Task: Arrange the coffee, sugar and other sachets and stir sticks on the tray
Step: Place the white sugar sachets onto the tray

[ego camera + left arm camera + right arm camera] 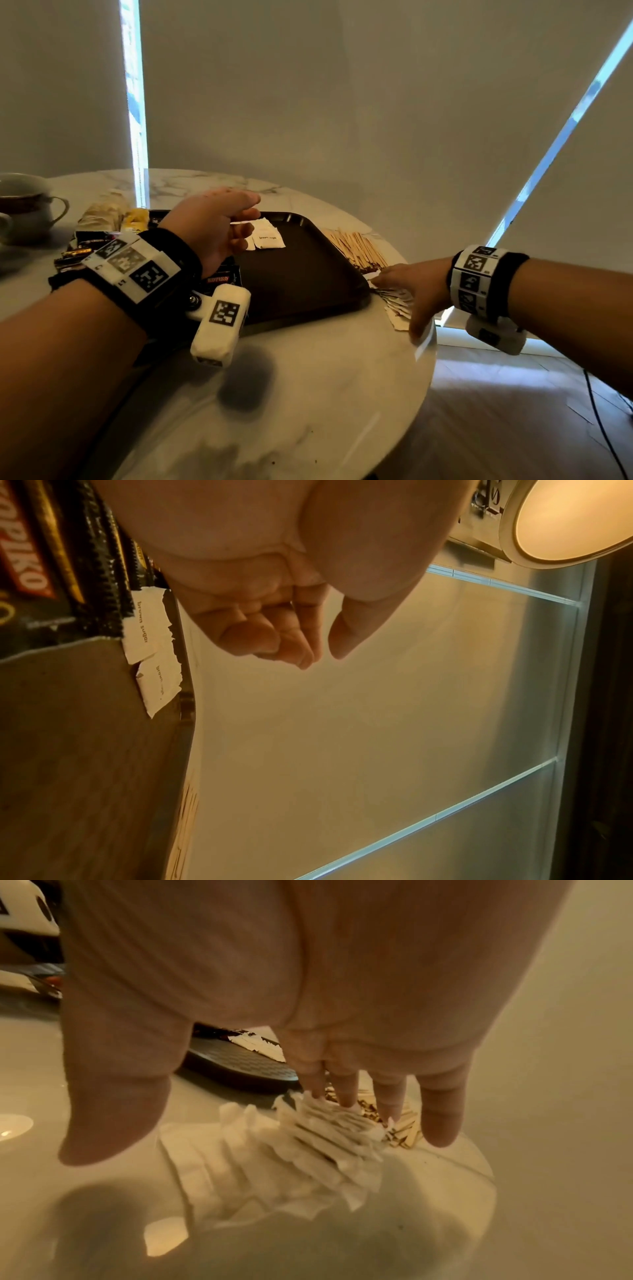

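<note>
A dark brown tray (301,277) lies on the round marble table. Two white brown-sugar sachets (269,237) lie at its far side, and black Kopiko coffee sachets (219,278) sit along its left part. My left hand (246,222) hovers over the tray's far left, beside the sugar sachets (143,626), with fingers loosely curled and empty. My right hand (394,284) reaches down to the right of the tray. Its straight fingers (346,1091) touch a fanned pile of white sachets (325,1139). Wooden stir sticks (356,248) lie just beyond that pile.
A cup (27,205) on a saucer stands at the table's far left. Beige sachets (102,212), yellow sachets (137,219) and more dark sachets (89,240) lie left of the tray. The table edge (431,342) runs close by my right hand, with wooden floor below.
</note>
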`<state>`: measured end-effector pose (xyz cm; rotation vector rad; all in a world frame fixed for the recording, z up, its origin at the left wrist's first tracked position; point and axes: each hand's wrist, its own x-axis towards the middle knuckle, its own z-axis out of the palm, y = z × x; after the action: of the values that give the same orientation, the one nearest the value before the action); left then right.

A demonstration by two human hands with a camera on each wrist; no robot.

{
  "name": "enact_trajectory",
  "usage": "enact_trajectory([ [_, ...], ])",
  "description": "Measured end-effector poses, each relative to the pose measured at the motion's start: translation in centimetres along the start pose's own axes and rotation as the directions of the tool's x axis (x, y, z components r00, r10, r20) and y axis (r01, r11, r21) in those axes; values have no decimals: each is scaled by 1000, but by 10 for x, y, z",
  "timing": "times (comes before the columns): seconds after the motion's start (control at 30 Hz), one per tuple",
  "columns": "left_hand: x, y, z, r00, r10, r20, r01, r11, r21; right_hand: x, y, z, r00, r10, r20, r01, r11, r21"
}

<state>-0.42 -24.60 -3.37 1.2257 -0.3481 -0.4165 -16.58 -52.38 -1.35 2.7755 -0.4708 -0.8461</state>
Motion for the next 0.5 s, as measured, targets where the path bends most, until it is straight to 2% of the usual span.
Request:
enact_trajectory([
  [0.5,0,-5,1,1000,-12,-13,12,1000,10,8,-2,7,996,8,-93,-12,999,-47],
])
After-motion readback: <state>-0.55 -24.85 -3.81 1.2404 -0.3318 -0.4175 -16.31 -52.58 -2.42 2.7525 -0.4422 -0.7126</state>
